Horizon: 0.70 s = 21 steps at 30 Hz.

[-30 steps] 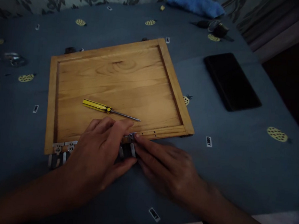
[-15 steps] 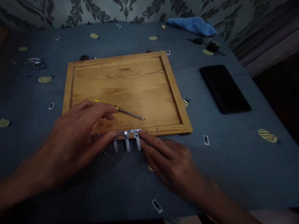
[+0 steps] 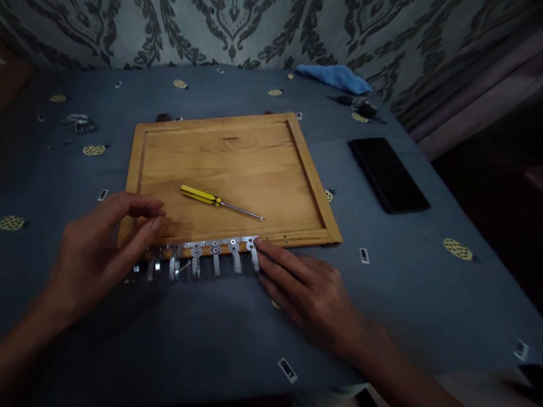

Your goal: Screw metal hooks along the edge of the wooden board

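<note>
A wooden panel (image 3: 222,161) with a raised frame lies on the table. Along its near edge rests a silver metal hook rail (image 3: 206,244) with several hooks hanging over the side; screw heads show in some of its plates. My right hand (image 3: 310,280) grips the rail's right end, thumb on top and fingers at the last hook. Above the rail's left end is my left hand (image 3: 106,240), its thumb and index finger curved with a small gap between the tips, nothing visible in them. A yellow-handled screwdriver (image 3: 203,195) lies on the panel, its tip to the right.
A black phone (image 3: 388,176) lies to the right on the blue patterned tablecloth (image 3: 220,351). Farther back are a blue cloth (image 3: 334,77) and a dark tool (image 3: 359,105). Small metal parts (image 3: 79,123) lie to the left. A patterned curtain (image 3: 231,16) hangs behind.
My left hand has moved left along the rail, uncovering more hooks and the screwdriver's handle. My right hand stays at the rail's right end. The camera view has shifted slightly.
</note>
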Tool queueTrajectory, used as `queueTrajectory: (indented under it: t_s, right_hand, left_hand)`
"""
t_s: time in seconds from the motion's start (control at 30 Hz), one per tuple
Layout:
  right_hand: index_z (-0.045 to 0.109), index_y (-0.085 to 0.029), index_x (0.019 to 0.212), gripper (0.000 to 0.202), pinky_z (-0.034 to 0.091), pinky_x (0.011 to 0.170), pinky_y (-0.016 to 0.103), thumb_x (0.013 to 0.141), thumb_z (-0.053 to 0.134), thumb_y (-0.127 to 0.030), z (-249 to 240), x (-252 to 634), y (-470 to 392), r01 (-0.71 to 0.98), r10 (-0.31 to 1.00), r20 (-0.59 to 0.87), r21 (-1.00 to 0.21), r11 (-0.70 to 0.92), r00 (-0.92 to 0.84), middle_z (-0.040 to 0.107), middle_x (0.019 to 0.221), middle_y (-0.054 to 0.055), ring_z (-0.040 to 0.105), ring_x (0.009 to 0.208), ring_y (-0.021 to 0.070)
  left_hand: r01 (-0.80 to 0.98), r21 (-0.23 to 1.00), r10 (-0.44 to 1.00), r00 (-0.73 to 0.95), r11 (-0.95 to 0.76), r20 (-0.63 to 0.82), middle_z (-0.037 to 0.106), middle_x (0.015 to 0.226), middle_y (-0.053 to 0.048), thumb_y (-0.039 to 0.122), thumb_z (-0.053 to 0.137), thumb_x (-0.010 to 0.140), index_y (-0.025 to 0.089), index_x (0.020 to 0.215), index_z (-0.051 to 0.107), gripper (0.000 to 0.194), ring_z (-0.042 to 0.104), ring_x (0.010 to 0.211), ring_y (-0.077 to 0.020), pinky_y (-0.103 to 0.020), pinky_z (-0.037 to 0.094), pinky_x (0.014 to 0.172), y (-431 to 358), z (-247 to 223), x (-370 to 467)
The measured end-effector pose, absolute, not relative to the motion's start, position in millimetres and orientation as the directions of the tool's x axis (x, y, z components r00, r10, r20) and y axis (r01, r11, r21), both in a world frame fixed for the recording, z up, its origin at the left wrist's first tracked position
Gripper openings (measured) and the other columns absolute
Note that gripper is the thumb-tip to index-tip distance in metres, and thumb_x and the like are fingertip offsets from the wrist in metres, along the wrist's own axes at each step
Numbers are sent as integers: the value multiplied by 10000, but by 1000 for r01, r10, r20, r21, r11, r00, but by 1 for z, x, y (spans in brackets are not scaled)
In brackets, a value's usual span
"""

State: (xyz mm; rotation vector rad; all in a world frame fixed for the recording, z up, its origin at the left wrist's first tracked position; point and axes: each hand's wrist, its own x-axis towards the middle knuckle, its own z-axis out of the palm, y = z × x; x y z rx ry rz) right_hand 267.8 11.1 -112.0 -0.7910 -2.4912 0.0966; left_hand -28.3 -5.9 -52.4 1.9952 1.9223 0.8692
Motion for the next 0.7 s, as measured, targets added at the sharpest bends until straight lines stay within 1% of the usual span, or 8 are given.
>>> queueTrajectory:
  t_s: [0.1, 0.17, 0.27, 0.37, 0.47, 0.57, 0.63, 0.7]
  right_hand:
    - [688, -140, 1127, 200, 603, 675, 298, 1000, 560, -227, -111, 266, 11, 532, 574, 471, -235, 813, -670, 712, 1242, 113, 744, 837, 169]
    - [707, -153, 1099, 192, 609, 682, 291, 996, 575, -248, -110, 264, 10, 546, 595, 474, -255, 798, -649, 730, 1206, 107, 748, 820, 165]
    - [728, -159, 1037, 169, 619, 683, 294, 984, 582, -226, -109, 259, 9, 567, 619, 486, -271, 778, -617, 750, 1152, 101, 755, 812, 174]
    - [725, -169, 991, 167, 638, 681, 308, 977, 559, -191, -108, 255, 8, 563, 626, 513, -297, 772, -588, 755, 1134, 103, 763, 832, 191]
    - [702, -179, 1064, 181, 653, 704, 303, 958, 559, -147, -109, 255, 8, 521, 626, 562, -360, 774, -541, 752, 1141, 105, 765, 894, 203]
    - [680, -198, 1174, 264, 657, 786, 311, 941, 581, -121, -111, 259, 10, 505, 641, 583, -405, 762, -499, 761, 1125, 77, 764, 903, 200]
    - [667, -211, 1228, 296, 656, 815, 328, 956, 573, -146, -114, 262, 12, 512, 643, 583, -401, 760, -497, 768, 1103, 57, 766, 887, 206]
    - [658, -229, 1260, 302, 663, 794, 349, 976, 560, -196, -118, 266, 15, 518, 630, 594, -378, 767, -500, 775, 1075, 44, 769, 861, 220]
  left_hand:
    - [820, 554, 966, -4, -144, 258, 715, 980, 39, 395, 586, 921, 285, 1007, 650, 153, 678, 936, -188, -297, 530, 829, -5, -57, -31]
    - [809, 565, 964, 13, -165, 264, 717, 964, 35, 388, 588, 919, 286, 998, 653, 145, 684, 908, -179, -288, 532, 798, -4, -61, -34]
    - [786, 596, 967, 6, -163, 256, 724, 952, 21, 371, 600, 906, 277, 979, 664, 135, 688, 888, -183, -294, 534, 776, -4, -62, -37]
    - [761, 634, 965, -42, -137, 259, 729, 952, 8, 378, 612, 892, 271, 959, 675, 140, 685, 907, -205, -331, 537, 813, -3, -59, -41]
    - [720, 687, 958, -118, -100, 263, 729, 951, 2, 397, 612, 892, 273, 969, 677, 160, 678, 912, -210, -340, 539, 803, -1, -53, -49]
    - [665, 743, 942, -197, -74, 271, 723, 939, -5, 415, 635, 874, 263, 961, 673, 179, 678, 905, -203, -331, 541, 794, 4, -46, -64]
    - [634, 771, 927, -250, -64, 281, 717, 920, -13, 417, 651, 855, 242, 960, 656, 203, 683, 888, -193, -329, 545, 804, 7, -44, -78]
    - [618, 784, 910, -297, -49, 291, 710, 910, -25, 415, 655, 844, 218, 968, 640, 233, 687, 875, -187, -323, 547, 793, 11, -43, -94]
